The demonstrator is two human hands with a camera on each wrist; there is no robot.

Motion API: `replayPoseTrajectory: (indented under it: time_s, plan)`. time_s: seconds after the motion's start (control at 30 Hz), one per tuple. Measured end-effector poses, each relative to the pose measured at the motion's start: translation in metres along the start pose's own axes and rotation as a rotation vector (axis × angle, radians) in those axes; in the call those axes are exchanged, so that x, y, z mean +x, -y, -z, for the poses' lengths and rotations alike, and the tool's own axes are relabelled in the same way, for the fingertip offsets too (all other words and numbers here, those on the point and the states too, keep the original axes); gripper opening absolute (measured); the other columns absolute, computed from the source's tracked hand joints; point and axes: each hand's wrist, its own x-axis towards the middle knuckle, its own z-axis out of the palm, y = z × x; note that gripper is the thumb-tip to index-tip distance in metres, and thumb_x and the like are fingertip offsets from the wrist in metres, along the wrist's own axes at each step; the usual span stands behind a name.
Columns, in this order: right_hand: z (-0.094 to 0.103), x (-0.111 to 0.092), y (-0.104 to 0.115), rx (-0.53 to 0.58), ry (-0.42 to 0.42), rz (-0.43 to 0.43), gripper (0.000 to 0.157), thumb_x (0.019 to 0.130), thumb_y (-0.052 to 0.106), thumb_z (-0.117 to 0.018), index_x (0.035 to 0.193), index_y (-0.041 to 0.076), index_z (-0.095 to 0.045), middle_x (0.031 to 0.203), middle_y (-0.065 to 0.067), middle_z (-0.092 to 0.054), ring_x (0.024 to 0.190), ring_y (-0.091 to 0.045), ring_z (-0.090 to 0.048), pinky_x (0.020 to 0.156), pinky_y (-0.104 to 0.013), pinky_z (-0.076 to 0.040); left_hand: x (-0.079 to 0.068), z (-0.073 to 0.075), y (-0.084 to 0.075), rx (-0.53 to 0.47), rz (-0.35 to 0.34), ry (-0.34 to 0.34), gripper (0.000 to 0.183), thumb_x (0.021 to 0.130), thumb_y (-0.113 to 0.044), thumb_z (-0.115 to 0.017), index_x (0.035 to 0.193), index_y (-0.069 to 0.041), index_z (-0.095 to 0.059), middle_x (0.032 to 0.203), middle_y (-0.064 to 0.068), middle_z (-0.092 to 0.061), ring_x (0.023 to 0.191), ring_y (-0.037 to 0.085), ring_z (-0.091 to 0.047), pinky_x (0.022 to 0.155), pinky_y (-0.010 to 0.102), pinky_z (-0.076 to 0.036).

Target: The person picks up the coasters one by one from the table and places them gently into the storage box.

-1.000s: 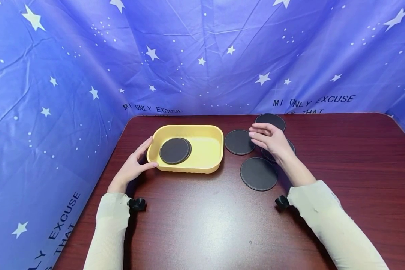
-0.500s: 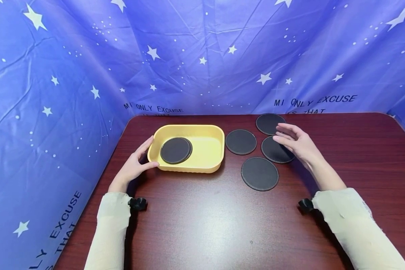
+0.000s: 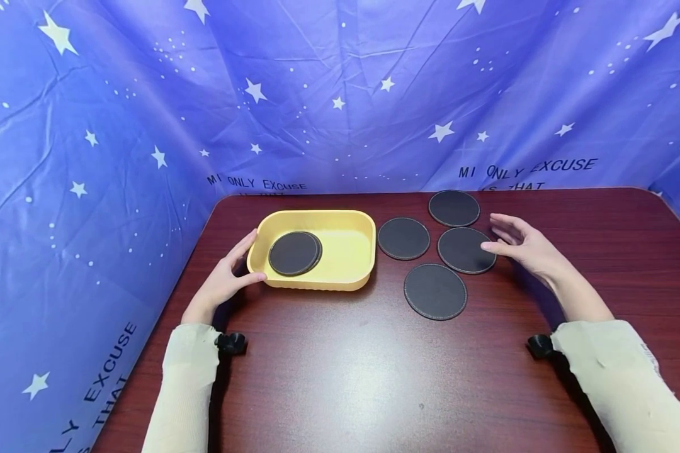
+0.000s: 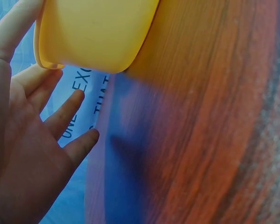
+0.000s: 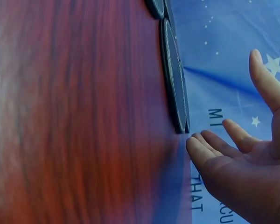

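In the head view my left hand (image 3: 222, 280) rests against the left end of a yellow plastic bin (image 3: 348, 283). Its thumb touches the near rim and the fingers reach along the left side; the left wrist view shows the fingers mostly straight and spread by the bin's wall (image 4: 98, 32). Inside, at the left, lie black round coasters (image 3: 293, 253), overlapping in a stack. My right hand (image 3: 529, 251) holds nothing, its fingers loosely extended. It hovers at the right edge of a stitched black coaster (image 3: 463, 250); whether the thumb touches it I cannot tell.
More black coasters lie flat right of the bin: one nearest it (image 3: 403, 238), a back one (image 3: 454, 208) and a front one (image 3: 435, 291). All stand on a dark red wooden table (image 3: 317, 377). A blue star-printed curtain (image 3: 340, 126) encloses the back and sides.
My right hand has moved right, from above the coasters to the right edge of the group, uncovering them. My left hand, the bin and the coasters have kept their places.
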Motion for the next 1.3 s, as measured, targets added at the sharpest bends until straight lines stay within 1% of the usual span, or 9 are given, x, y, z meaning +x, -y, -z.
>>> replayPoseTrajectory:
  time_s: [0.2, 0.43, 0.5, 0.57, 0.67, 0.77, 0.93, 1.1, 1.3]
  plan:
    - [0.006, 0.002, -0.004, -0.073, 0.062, -0.029, 0.083, 0.096, 0.019, -0.066, 0.158, -0.002, -0.016, 0.163, -0.027, -0.020, 0.150, -0.040, -0.023, 0.097, -0.001, -0.040, 0.000, -0.001, -0.001, -0.002, 0.002, -0.006, 0.088, 0.086, -0.008, -0.077, 0.158, -0.020, -0.029, 0.167, 0.000, -0.022, 0.155, 0.025, -0.015, 0.124, 0.057, -0.019]
    - [0.006, 0.005, -0.007, -0.157, 0.122, 0.006, 0.088, 0.089, 0.010, -0.073, 0.157, -0.004, -0.018, 0.161, -0.029, -0.024, 0.148, -0.043, -0.023, 0.106, -0.007, -0.040, -0.001, -0.001, -0.002, -0.001, -0.005, -0.007, 0.088, 0.085, -0.008, -0.077, 0.158, -0.019, -0.029, 0.167, 0.002, -0.022, 0.155, 0.027, -0.015, 0.122, 0.060, -0.020]
    - [0.005, 0.006, -0.007, -0.202, 0.130, 0.022, 0.090, 0.087, 0.010, -0.075, 0.156, -0.005, -0.020, 0.161, -0.029, -0.025, 0.147, -0.043, -0.024, 0.112, -0.017, -0.039, -0.001, -0.001, -0.001, 0.005, -0.003, -0.009, 0.088, 0.085, -0.008, -0.078, 0.158, -0.019, -0.029, 0.167, 0.002, -0.022, 0.155, 0.026, -0.016, 0.122, 0.060, -0.020]
    - [0.004, 0.007, -0.007, -0.241, 0.136, 0.034, 0.091, 0.086, 0.011, -0.077, 0.156, -0.005, -0.021, 0.160, -0.029, -0.025, 0.147, -0.044, -0.024, 0.117, -0.032, -0.036, -0.001, -0.001, -0.001, 0.009, -0.004, -0.012, 0.088, 0.085, -0.009, -0.078, 0.158, -0.020, -0.029, 0.167, 0.002, -0.022, 0.155, 0.026, -0.016, 0.122, 0.060, -0.020]
    - [0.002, 0.007, -0.006, -0.293, 0.144, 0.043, 0.094, 0.084, 0.012, -0.079, 0.155, -0.006, -0.021, 0.160, -0.030, -0.025, 0.147, -0.047, -0.024, 0.117, -0.053, -0.028, -0.001, -0.001, 0.000, 0.012, -0.007, -0.016, 0.088, 0.085, -0.010, -0.078, 0.158, -0.020, -0.029, 0.167, 0.001, -0.022, 0.155, 0.025, -0.016, 0.122, 0.059, -0.021]
    - [0.001, 0.006, -0.005, -0.340, 0.144, 0.051, 0.096, 0.082, 0.015, -0.081, 0.154, -0.008, -0.022, 0.158, -0.032, -0.025, 0.145, -0.050, -0.024, 0.116, -0.061, -0.026, -0.001, -0.001, 0.000, 0.012, -0.016, -0.015, 0.089, 0.085, -0.010, -0.078, 0.158, -0.020, -0.029, 0.167, 0.001, -0.022, 0.155, 0.025, -0.016, 0.122, 0.059, -0.021]
    - [-0.002, 0.005, -0.003, -0.420, 0.118, 0.064, 0.098, 0.079, 0.022, -0.084, 0.153, -0.008, -0.026, 0.155, -0.033, -0.030, 0.143, -0.051, -0.029, 0.115, -0.065, -0.028, -0.002, -0.001, 0.001, 0.018, -0.015, -0.015, 0.089, 0.085, -0.011, -0.078, 0.158, -0.020, -0.029, 0.167, 0.003, -0.021, 0.155, 0.024, -0.016, 0.121, 0.062, -0.021]
    - [-0.004, 0.005, -0.003, -0.462, 0.092, 0.078, 0.099, 0.077, 0.023, -0.086, 0.152, -0.008, -0.029, 0.152, -0.033, -0.035, 0.140, -0.050, -0.033, 0.113, -0.064, -0.030, -0.002, -0.002, 0.000, 0.026, -0.007, -0.018, 0.089, 0.085, -0.011, -0.078, 0.158, -0.020, -0.029, 0.167, 0.004, -0.022, 0.155, 0.021, -0.017, 0.121, 0.062, -0.021]
    - [-0.005, 0.005, -0.003, -0.498, 0.073, 0.094, 0.100, 0.074, 0.023, -0.088, 0.150, -0.009, -0.031, 0.149, -0.033, -0.038, 0.137, -0.050, -0.037, 0.112, -0.064, -0.032, -0.002, -0.002, -0.001, 0.019, -0.015, -0.014, 0.088, 0.085, -0.009, -0.078, 0.158, -0.019, -0.030, 0.167, 0.004, -0.022, 0.155, 0.028, -0.016, 0.121, 0.062, -0.021]
